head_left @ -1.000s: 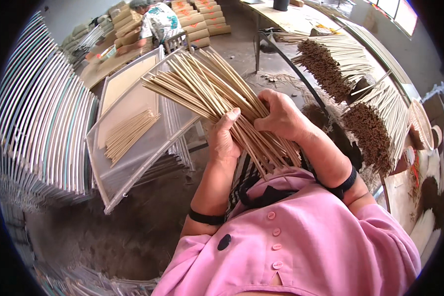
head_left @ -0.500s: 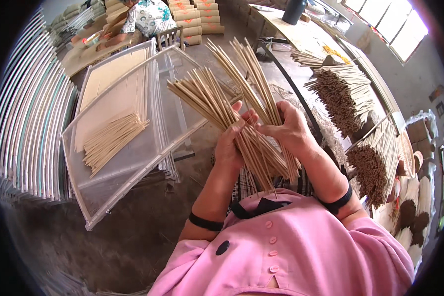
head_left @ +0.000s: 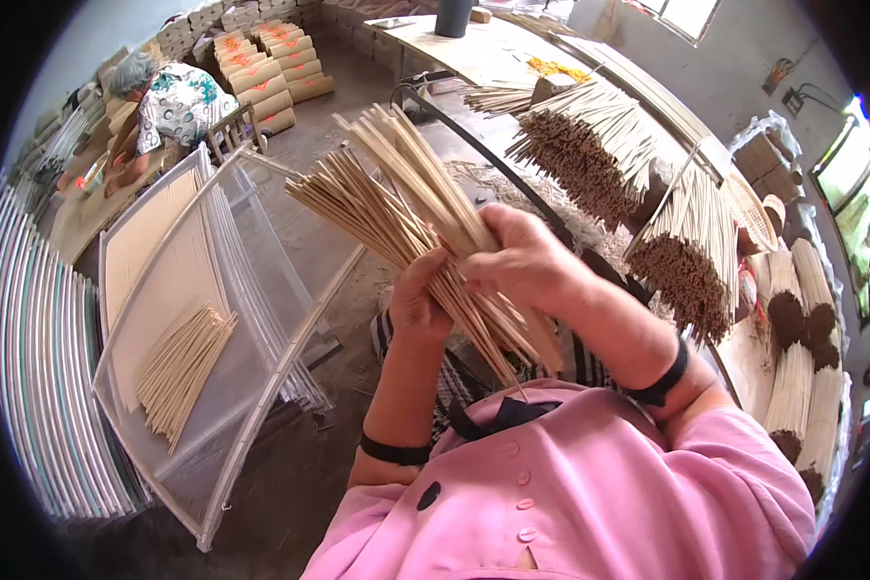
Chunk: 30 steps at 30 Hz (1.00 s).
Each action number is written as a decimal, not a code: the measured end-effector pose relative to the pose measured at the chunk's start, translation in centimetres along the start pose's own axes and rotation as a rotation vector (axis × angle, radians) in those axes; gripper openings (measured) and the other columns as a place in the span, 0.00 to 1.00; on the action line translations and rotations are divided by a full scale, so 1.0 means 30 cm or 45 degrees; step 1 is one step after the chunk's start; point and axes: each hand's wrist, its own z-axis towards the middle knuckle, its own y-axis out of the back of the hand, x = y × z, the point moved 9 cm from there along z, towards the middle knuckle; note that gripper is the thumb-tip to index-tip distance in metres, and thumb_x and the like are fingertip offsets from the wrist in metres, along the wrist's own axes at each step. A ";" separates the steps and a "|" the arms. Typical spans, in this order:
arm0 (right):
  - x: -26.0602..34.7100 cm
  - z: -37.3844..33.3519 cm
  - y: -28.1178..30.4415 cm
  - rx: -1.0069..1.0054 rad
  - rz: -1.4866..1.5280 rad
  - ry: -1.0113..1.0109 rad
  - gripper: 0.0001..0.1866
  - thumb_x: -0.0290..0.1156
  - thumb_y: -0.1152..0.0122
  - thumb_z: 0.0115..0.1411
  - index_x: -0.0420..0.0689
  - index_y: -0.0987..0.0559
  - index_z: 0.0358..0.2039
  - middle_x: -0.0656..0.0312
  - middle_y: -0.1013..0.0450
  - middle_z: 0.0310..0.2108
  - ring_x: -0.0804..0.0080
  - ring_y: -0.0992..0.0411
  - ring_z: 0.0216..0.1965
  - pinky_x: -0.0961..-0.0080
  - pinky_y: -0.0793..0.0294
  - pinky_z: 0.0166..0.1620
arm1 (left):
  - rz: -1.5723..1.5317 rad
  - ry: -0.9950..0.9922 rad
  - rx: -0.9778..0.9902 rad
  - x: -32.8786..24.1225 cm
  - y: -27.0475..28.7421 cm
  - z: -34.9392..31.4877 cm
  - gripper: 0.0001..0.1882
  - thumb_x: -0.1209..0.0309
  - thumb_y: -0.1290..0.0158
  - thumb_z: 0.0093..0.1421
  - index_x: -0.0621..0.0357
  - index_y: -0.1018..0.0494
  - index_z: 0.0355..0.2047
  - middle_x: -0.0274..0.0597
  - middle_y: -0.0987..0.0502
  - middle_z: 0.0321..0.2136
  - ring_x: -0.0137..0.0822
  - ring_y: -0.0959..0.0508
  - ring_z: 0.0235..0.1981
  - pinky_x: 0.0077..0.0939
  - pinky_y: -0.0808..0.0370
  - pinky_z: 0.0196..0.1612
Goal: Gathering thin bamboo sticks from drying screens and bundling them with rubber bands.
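My left hand point(head_left: 420, 295) is closed round a fanned bundle of thin tan sticks point(head_left: 362, 203), their upper ends pointing up and to the left. Beside it my right hand point(head_left: 522, 259) grips a second bundle of similar sticks point(head_left: 420, 169), with the thumb across them. The two bundles lie close together, and their lower ends reach toward my lap. Left of my hands, a loose pile of sticks point(head_left: 186, 377) rests on a mesh screen in a pale frame point(head_left: 261, 406).
Many framed screens point(head_left: 58, 387) stand stacked at the far left. At upper left another person point(head_left: 179, 106) bends over a work surface, near rolled tan bundles point(head_left: 266, 77). Large stick bundles with dark ends point(head_left: 575, 169) lie at right, below a long table point(head_left: 493, 58) bearing a dark container point(head_left: 452, 17).
The view has swung to the right. The bundle in my right hand, spread in two parts before, is gathered more tightly and leans closer to the left one.
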 end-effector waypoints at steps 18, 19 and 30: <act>0.386 -0.080 0.571 0.252 -0.997 -0.007 0.22 0.25 0.43 0.46 0.35 0.30 0.44 0.61 0.30 0.27 0.77 0.30 0.24 0.81 0.27 0.30 | 0.193 0.163 0.503 0.148 -0.258 0.013 0.34 0.77 0.43 0.43 0.61 0.37 0.54 0.33 0.32 0.27 0.29 0.30 0.29 0.28 0.28 0.41; 0.427 -0.079 0.623 0.206 -0.988 0.000 0.23 0.26 0.44 0.46 0.36 0.30 0.45 0.61 0.30 0.28 0.78 0.30 0.25 0.81 0.27 0.30 | 0.263 0.168 0.524 0.158 -0.274 0.030 0.34 0.77 0.42 0.42 0.61 0.36 0.53 0.33 0.32 0.27 0.29 0.30 0.29 0.28 0.28 0.40; 0.654 -0.646 0.988 -0.825 -0.294 0.466 0.18 0.29 0.42 0.51 0.35 0.28 0.43 0.62 0.29 0.30 0.80 0.31 0.25 0.83 0.29 0.28 | -0.523 0.328 0.582 0.123 -0.265 0.247 0.29 0.85 0.52 0.48 0.64 0.39 0.54 0.35 0.33 0.31 0.29 0.31 0.33 0.27 0.32 0.46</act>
